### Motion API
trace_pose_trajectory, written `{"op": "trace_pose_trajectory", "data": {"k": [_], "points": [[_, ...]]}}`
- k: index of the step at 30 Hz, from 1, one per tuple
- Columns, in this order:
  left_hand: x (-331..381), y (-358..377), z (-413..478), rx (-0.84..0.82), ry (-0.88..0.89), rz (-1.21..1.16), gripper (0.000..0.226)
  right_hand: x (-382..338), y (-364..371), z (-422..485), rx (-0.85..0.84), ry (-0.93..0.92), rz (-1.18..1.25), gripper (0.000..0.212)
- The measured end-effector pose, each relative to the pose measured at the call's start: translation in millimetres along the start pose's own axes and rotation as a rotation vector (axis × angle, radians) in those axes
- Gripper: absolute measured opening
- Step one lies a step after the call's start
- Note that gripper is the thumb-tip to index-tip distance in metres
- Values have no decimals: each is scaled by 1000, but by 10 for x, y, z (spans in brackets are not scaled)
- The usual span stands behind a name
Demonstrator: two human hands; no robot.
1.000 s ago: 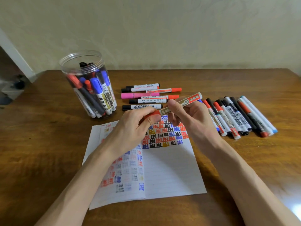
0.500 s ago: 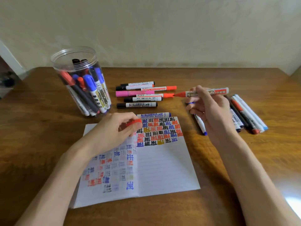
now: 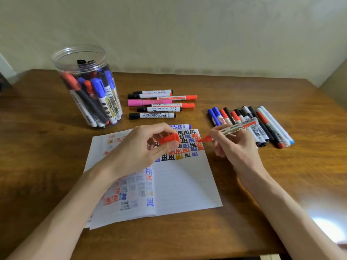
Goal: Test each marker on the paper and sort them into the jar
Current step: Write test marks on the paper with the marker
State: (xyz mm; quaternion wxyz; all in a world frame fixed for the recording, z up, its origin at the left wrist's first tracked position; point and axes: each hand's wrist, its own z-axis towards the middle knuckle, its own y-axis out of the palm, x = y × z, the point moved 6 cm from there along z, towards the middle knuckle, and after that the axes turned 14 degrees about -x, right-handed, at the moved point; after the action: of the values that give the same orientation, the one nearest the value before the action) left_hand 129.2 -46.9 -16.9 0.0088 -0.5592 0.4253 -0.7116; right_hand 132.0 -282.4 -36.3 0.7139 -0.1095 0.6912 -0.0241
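Observation:
My right hand (image 3: 235,145) grips an uncapped red marker (image 3: 232,130), its red tip pointing left just above the paper's (image 3: 180,186) right edge, beside the rows of coloured test marks. My left hand (image 3: 139,149) pinches the marker's red cap (image 3: 169,139) over the upper part of the paper. A clear plastic jar (image 3: 88,87) with several markers in it stands at the back left. A group of markers (image 3: 159,104) lies behind the paper, and a row of markers (image 3: 262,124) lies to the right, partly hidden by my right hand.
A blue whiteboard marker (image 3: 180,126) lies along the paper's top edge. The wooden table (image 3: 281,184) meets a pale wall at the back. Bare wood shows to the left of the paper and at the front right.
My right hand has brought the uncapped red marker down and left from above the right-hand row to the paper's edge. My left hand still holds the cap, now lifted a little.

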Motion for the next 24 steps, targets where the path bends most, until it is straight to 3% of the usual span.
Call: {"op": "trace_pose_trajectory", "data": {"k": [8, 16, 24], "points": [[-85, -21, 31, 85, -15, 42, 26, 42, 2, -77, 49, -28, -203, 16], [-191, -47, 28, 99, -91, 139, 46, 88, -20, -63, 87, 4, -250, 14], [-285, -105, 24, 55, -178, 121, 45, 54, 21, -53, 48, -38, -306, 14]]}}
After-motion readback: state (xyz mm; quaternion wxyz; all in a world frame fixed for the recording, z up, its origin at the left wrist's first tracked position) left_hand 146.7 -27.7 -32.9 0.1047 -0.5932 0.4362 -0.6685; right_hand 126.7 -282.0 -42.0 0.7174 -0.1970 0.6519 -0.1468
